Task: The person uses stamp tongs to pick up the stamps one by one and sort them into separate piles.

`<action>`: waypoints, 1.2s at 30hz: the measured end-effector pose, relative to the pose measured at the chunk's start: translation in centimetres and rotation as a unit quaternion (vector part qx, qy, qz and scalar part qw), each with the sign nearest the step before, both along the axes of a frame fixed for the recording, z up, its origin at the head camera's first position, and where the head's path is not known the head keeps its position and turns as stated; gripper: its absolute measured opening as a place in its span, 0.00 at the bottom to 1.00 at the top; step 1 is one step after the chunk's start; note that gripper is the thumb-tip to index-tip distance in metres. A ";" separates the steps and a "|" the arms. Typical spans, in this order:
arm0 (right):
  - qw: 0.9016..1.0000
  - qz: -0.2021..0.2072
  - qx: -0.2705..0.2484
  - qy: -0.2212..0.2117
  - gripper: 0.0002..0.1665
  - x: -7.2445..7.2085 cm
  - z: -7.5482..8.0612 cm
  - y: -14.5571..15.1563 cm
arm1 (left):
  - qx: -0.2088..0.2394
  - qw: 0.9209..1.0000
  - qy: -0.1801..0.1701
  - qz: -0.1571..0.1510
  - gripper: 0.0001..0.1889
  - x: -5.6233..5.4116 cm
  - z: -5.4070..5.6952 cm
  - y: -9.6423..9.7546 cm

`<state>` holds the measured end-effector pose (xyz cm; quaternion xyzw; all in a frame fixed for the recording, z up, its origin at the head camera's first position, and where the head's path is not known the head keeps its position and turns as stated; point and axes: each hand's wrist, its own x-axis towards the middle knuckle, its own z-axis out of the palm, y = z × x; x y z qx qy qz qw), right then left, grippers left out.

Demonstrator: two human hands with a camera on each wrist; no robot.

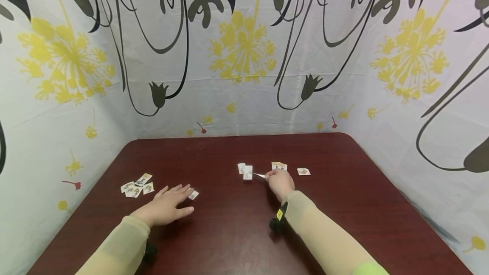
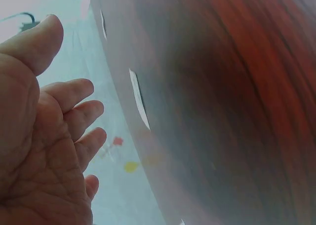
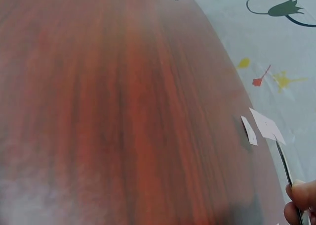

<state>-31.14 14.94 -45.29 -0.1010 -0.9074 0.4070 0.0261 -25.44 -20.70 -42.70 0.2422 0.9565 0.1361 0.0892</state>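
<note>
My right hand pinches slim metal tweezers between thumb and fingers. At their tip is a small white paper card, tilted up in the right wrist view. Beside it lies another small card; in the head view the two overlap, left of the hand. My left hand is held low over the table, palm down with fingers spread, and grips nothing. Just past its fingertips lies a single card, partly hidden by them.
On the dark red wooden table, a loose cluster of picture cards lies at the left. Overlapping cards lie just beyond my right hand, with a single card farther right. Patterned cloth surrounds the back and sides.
</note>
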 end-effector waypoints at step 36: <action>0.996 0.016 0.090 -0.013 0.14 -2.4 -0.5 -0.4 | 0.004 0.998 -0.018 0.059 0.37 0.0 -1.5 -4.5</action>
